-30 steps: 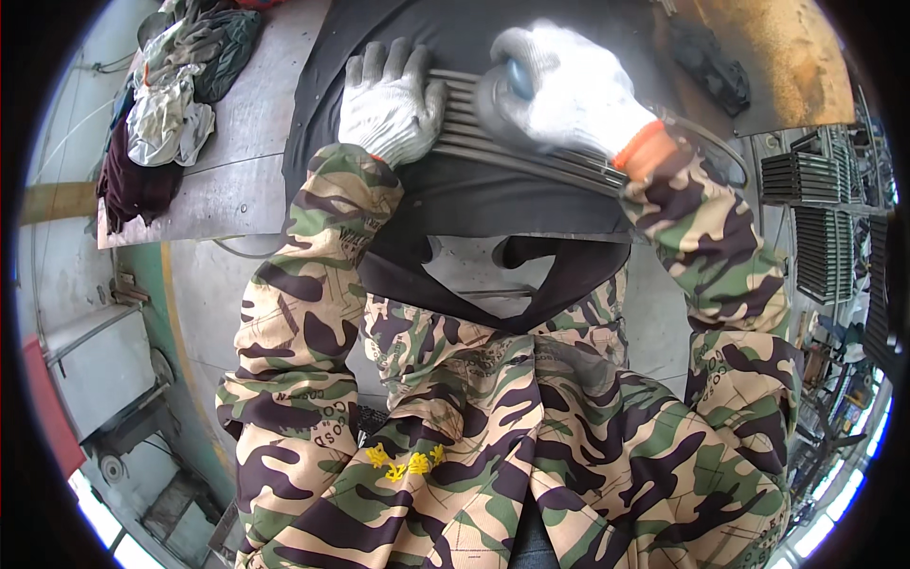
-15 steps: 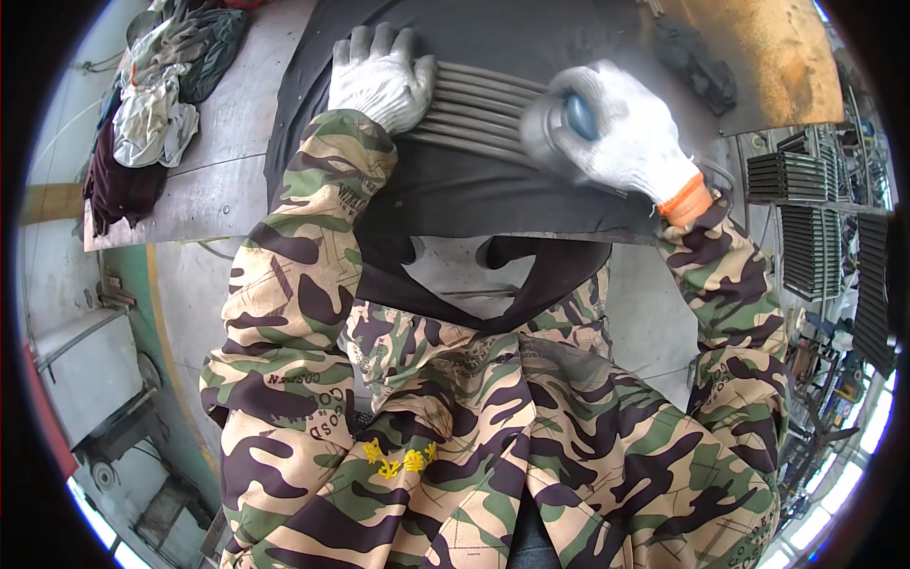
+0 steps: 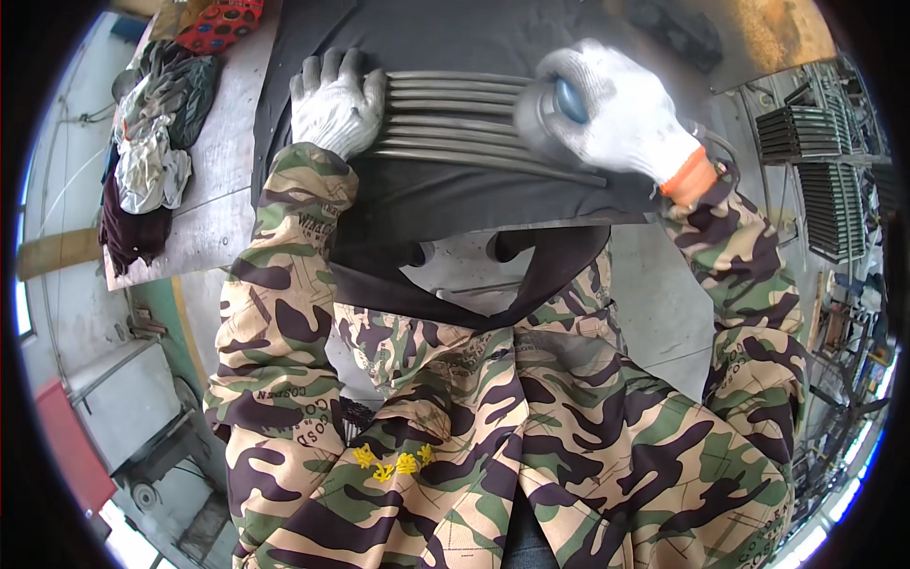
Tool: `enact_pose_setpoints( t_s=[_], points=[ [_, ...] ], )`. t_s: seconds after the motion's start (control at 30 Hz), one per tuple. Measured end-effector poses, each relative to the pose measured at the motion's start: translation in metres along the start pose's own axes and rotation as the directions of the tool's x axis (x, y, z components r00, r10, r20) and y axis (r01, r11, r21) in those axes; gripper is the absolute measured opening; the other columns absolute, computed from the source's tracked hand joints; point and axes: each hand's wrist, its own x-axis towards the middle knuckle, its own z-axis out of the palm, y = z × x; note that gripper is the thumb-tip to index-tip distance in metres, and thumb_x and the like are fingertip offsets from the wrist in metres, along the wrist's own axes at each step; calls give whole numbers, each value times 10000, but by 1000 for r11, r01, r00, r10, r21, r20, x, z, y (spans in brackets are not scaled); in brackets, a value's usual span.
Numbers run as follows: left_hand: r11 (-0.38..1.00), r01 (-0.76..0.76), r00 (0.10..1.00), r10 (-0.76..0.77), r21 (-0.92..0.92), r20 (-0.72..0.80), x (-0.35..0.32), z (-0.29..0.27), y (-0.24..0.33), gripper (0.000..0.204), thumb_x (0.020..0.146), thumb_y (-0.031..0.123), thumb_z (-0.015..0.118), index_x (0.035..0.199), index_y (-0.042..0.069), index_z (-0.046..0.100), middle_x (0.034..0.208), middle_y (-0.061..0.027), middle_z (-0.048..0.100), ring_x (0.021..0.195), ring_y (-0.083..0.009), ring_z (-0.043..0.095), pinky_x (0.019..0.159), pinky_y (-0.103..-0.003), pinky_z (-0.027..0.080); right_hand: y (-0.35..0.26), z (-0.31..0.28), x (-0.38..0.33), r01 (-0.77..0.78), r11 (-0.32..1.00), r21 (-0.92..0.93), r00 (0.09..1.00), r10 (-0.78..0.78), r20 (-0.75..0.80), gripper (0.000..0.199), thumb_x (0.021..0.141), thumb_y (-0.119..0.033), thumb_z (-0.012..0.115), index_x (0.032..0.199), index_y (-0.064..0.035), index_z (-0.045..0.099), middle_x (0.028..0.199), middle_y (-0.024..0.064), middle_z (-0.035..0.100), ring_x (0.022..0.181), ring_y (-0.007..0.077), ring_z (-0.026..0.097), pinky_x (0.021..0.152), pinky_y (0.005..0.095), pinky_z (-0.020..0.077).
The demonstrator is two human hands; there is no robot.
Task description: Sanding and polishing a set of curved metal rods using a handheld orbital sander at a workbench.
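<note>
Several thin dark metal rods (image 3: 455, 107) lie side by side on a black cloth (image 3: 417, 204) over the table. My left hand (image 3: 336, 104), in a white glove with grey fingertips, rests flat on their left ends, fingers spread. My right hand (image 3: 616, 109), in a white glove with an orange cuff, is wrapped round a round sander (image 3: 571, 100) with a blue top. The sander sits over the right part of the rods, its lower part blurred. One rod, nearest me, pokes out past the others below my right hand.
A heap of clothes and rags (image 3: 152, 161) lies at the table's left, with a red patterned cloth (image 3: 223, 24) behind it. Dark crumpled cloth (image 3: 678, 33) lies at the far right. Racks of stacked dark metal pieces (image 3: 806, 133) stand beyond the right edge.
My left hand has shifted left along the rods, and more of their length shows. The nearest rods have spread apart somewhat. My right hand keeps its grip on the blurred sander. The whole view has turned slightly.
</note>
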Motion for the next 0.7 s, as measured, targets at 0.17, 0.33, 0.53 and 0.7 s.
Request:
enact_pose_setpoints(
  t_s=[0.17, 0.33, 0.53, 0.7],
  points=[
    [995, 43, 999, -45, -93, -22, -7, 1, -2, 430, 1062, 341, 542, 1383, 83, 667, 1468, -177, 620, 1328, -436, 547, 1099, -559, 449, -2, -1, -7, 33, 997, 68, 999, -35, 33, 288, 891, -329, 737, 1150, -203, 722, 1011, 103, 691, 962, 341, 722, 850, 473, 595],
    [993, -24, 991, 8, -113, -135, -24, -12, 1, 451, 999, 359, 589, 1311, 38, 643, 1261, -134, 627, 1188, -364, 559, 1041, -516, 438, 0, 4, 14, -11, 1000, -5, 999, 11, 42, 295, 903, -320, 712, 1165, -185, 723, 1028, 127, 721, 981, 356, 732, 862, 474, 604],
    [989, 114, 993, -110, -95, 50, -19, -6, 0, 559, 1088, 435, 500, 1524, 93, 573, 1579, -218, 547, 1477, -464, 454, 1225, -587, 345, -22, 3, 5, 93, 994, 50, 995, -95, 36, 298, 882, -250, 775, 1158, -172, 694, 1019, 88, 698, 956, 332, 720, 831, 440, 599],
    [995, 43, 989, -55, -85, -135, -15, 2, 3, 478, 1019, 405, 560, 1333, 55, 646, 1288, -140, 625, 1232, -375, 554, 1071, -535, 423, -25, 14, 21, 18, 999, 37, 997, -20, 69, 292, 917, -244, 668, 1182, -141, 735, 1045, 151, 716, 1009, 374, 728, 849, 504, 601]
  ],
)
